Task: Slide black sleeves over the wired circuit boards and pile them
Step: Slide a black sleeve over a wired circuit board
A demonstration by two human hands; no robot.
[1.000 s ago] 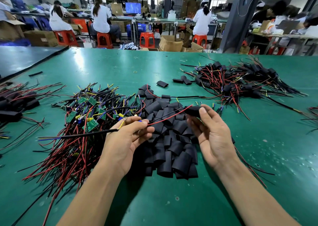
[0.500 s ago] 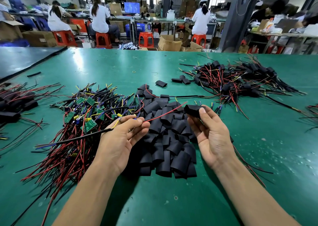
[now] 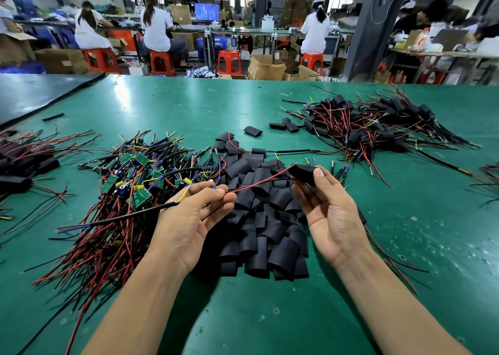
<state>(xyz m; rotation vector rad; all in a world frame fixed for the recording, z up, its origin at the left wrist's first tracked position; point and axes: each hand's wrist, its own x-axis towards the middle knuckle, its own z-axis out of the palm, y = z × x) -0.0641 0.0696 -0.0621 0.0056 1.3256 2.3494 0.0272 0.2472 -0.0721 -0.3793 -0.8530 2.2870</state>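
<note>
My left hand (image 3: 194, 217) pinches the red and black wires of one wired board (image 3: 259, 183) at its fingertips; a black cable trails off to the left. My right hand (image 3: 330, 208) holds a black sleeve (image 3: 303, 172) between thumb and fingers, with those wires running into it. Any board inside the sleeve is hidden. Between and below my hands lies a heap of loose black sleeves (image 3: 264, 233). A tangle of bare green boards with wires (image 3: 129, 181) lies to the left. The pile of sleeved boards (image 3: 378, 127) sits at the far right.
The green table (image 3: 243, 314) carries a few stray sleeves (image 3: 252, 131) beyond the heap. More sleeved pieces with red wires (image 3: 19, 162) lie at the left edge. A dark mat (image 3: 32, 95) covers the far left. People sit at benches behind.
Both hands stay almost in place. The sleeve in my right hand has drifted slightly right and up, drawing the red wire tauter between my hands.
</note>
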